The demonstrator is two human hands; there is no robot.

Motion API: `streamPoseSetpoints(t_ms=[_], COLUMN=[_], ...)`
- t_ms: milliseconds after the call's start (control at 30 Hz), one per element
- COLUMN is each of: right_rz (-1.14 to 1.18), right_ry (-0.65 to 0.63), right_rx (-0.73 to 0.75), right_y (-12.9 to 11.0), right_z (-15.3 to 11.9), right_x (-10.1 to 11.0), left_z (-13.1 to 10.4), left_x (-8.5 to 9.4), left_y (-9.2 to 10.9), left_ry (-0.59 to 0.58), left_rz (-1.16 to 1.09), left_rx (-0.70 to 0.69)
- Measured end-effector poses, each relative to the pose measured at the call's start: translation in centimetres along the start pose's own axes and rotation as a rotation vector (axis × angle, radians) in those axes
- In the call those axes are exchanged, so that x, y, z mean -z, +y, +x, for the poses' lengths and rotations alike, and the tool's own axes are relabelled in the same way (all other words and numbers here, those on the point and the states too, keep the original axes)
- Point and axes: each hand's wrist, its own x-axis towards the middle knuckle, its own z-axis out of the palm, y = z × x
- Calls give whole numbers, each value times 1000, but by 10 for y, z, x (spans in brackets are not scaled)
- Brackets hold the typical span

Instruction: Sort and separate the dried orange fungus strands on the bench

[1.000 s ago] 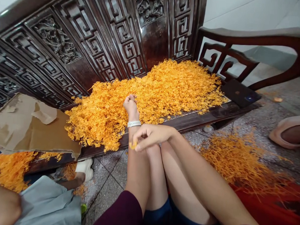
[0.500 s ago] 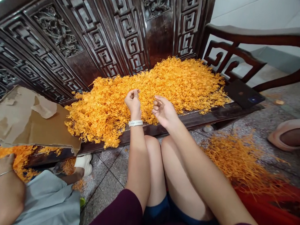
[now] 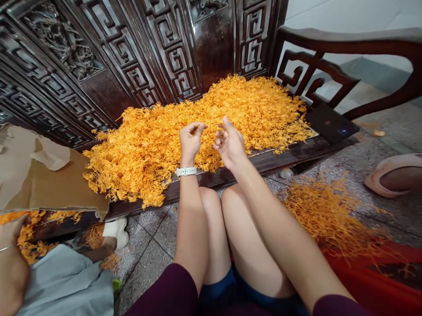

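A long heap of small, frilly orange plastic pieces [image 3: 155, 146] lies along the seat of a dark carved wooden bench [image 3: 125, 208]. Over the front of that heap, my left hand [image 3: 191, 139] has thumb and fingertips pinched together; whatever is between them is too small to make out. Close by on its right, my right hand [image 3: 230, 144] is turned palm inward with curled fingers and a raised thumb. Bits of orange show by its fingertips, but I cannot tell what it grips. A narrow gap separates the two hands.
A torn cardboard piece [image 3: 56, 179] stands at left, beside another person's arm [image 3: 9, 261]. A dark, flat device [image 3: 329, 122] rests at the bench's right end. Thin orange stalks [image 3: 327, 219] pile over a red plastic stool or container [image 3: 383, 286]. Someone's foot [image 3: 399, 175] is at right.
My hands have come closer together, and my right thumb points further up. The whole view has shifted slightly, so the bench appears a little further left.
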Motion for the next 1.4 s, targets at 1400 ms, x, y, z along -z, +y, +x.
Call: streamPoseSetpoints(t_ms=[1400], right_rz=[141], right_ry=[-6], right_rx=[-224], right_y=[0], right_z=[-11], right_x=[-6], left_z=[4], left_x=[14], left_y=[6], left_ry=[428], left_rz=[18], left_rx=[84])
